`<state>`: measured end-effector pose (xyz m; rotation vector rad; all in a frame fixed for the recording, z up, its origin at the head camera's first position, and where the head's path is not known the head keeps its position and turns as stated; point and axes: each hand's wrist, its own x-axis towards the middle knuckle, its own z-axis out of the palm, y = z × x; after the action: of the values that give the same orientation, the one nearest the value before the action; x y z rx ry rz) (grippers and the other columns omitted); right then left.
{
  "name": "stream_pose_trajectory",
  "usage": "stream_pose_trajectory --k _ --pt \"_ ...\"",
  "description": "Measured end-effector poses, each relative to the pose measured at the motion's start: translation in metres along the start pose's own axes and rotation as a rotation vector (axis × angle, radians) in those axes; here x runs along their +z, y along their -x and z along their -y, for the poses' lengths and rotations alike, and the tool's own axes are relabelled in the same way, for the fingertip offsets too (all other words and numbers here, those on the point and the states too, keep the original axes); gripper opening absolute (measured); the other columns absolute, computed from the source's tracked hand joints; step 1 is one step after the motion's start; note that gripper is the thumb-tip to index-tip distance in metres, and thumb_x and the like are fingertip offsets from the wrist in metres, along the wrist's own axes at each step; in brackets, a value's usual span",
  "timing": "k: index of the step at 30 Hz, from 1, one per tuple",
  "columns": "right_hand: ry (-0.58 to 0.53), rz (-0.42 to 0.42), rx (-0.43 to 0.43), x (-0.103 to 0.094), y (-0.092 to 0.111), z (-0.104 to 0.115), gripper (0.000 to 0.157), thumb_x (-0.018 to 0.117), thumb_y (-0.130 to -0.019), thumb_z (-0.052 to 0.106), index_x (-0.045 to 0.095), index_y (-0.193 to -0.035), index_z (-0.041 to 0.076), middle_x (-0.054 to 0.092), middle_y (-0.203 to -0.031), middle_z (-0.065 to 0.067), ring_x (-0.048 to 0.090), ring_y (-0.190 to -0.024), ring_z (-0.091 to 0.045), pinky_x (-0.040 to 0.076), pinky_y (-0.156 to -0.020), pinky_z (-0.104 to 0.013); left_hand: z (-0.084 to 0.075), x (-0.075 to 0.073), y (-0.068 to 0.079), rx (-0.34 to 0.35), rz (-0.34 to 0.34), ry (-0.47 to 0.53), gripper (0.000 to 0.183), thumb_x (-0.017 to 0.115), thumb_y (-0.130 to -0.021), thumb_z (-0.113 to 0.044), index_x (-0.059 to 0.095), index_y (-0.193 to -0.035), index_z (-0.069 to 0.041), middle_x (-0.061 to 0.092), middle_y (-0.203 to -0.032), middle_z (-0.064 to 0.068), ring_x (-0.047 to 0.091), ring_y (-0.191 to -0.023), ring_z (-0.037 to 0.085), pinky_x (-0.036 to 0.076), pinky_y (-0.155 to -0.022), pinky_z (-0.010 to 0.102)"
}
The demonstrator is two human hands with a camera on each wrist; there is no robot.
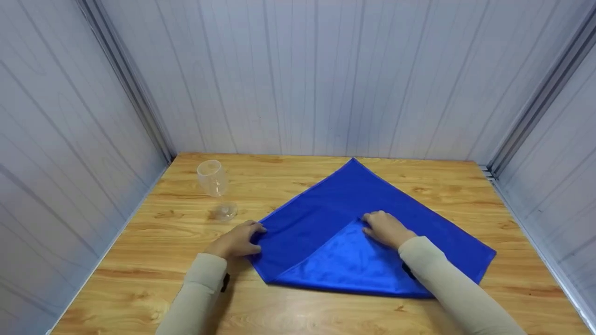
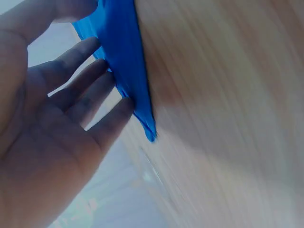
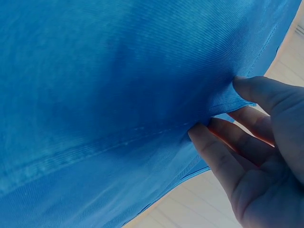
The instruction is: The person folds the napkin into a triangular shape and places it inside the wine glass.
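Note:
A blue satin cloth napkin [image 1: 316,200] lies on the table with its near corner folded inward, the shiny folded flap [image 1: 344,265] facing up. My right hand [image 1: 385,228] pinches the tip of this flap over the middle of the cloth. In the right wrist view, the thumb of the right hand [image 3: 261,147] lies over the flap's corner and some fingers are partly hidden under it. At the cloth's left edge, my left hand [image 1: 237,239] has its fingers spread and touches the fabric. The left wrist view shows the fingertips of the left hand [image 2: 61,109] along the blue edge.
A clear stemmed glass [image 1: 214,179] stands upright at the back left of the wooden table [image 1: 153,237], beyond my left hand. White panelled walls [image 1: 298,79] enclose the table at the back and both sides.

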<state>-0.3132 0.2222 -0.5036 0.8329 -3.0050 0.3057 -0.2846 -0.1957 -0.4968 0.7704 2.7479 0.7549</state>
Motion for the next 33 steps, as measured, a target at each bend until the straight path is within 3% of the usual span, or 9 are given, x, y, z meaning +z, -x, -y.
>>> stream_pose_trajectory --k 6,10,15,19,25,33 --pt "0.005 0.017 0.016 0.0 -0.002 0.001 0.028 0.068 -0.096 0.013 0.067 -0.115 -0.007 0.069 -0.103 -0.022 0.066 -0.097 -0.04 0.053 -0.084 -0.052 0.015 -0.007 0.01 -0.015 -0.101 -0.046 0.037 0.071 -0.078 -0.001 0.067 -0.114 0.009 0.062 -0.109 0.019 0.061 -0.101 0.036 0.05 -0.092 0.051" --pt "0.005 0.012 0.022 0.001 -0.002 0.002 0.027 0.068 -0.095 0.012 0.067 -0.114 -0.007 0.069 -0.101 -0.022 0.066 -0.096 -0.04 0.053 -0.082 -0.052 0.025 -0.01 0.013 -0.063 -0.153 -0.061 0.03 0.07 -0.08 -0.001 0.069 -0.108 0.01 0.066 -0.102 0.02 0.064 -0.095 0.036 0.052 -0.086 0.05" --pt "0.009 0.019 0.027 0.0 -0.002 0.004 0.027 0.067 -0.095 0.012 0.067 -0.115 -0.007 0.068 -0.102 -0.022 0.066 -0.097 -0.04 0.053 -0.083 -0.053 0.037 -0.01 0.018 -0.152 -0.211 -0.018 0.019 0.072 -0.084 -0.001 0.072 -0.102 0.006 0.071 -0.094 0.014 0.066 -0.09 0.03 0.054 -0.083 0.048" --pt "0.027 0.023 0.024 0.0 -0.002 0.004 0.028 0.067 -0.096 0.012 0.066 -0.115 -0.007 0.067 -0.102 -0.022 0.065 -0.098 -0.041 0.053 -0.084 -0.052 0.043 -0.008 0.02 -0.165 -0.252 0.046 0.01 0.072 -0.086 0.001 0.072 -0.096 0.004 0.069 -0.085 0.009 0.065 -0.081 0.024 0.055 -0.075 0.043" --pt "0.042 0.002 0.014 -0.001 -0.001 0.005 0.027 0.067 -0.095 0.012 0.066 -0.113 -0.008 0.066 -0.1 -0.023 0.065 -0.096 -0.041 0.053 -0.082 -0.053 0.043 -0.008 0.021 -0.171 -0.287 0.102 0.004 0.072 -0.085 0.005 0.071 -0.089 0.004 0.067 -0.079 0.005 0.063 -0.075 0.02 0.054 -0.07 0.039" --pt "0.025 0.018 0.017 -0.001 -0.002 0.001 0.027 0.068 -0.095 0.013 0.066 -0.112 -0.007 0.065 -0.1 -0.022 0.065 -0.096 -0.04 0.053 -0.083 -0.052 0.036 -0.01 0.017 -0.216 -0.274 0.082 0.004 0.073 -0.083 0.007 0.07 -0.084 0.004 0.066 -0.075 0.005 0.063 -0.074 0.022 0.055 -0.073 0.041"
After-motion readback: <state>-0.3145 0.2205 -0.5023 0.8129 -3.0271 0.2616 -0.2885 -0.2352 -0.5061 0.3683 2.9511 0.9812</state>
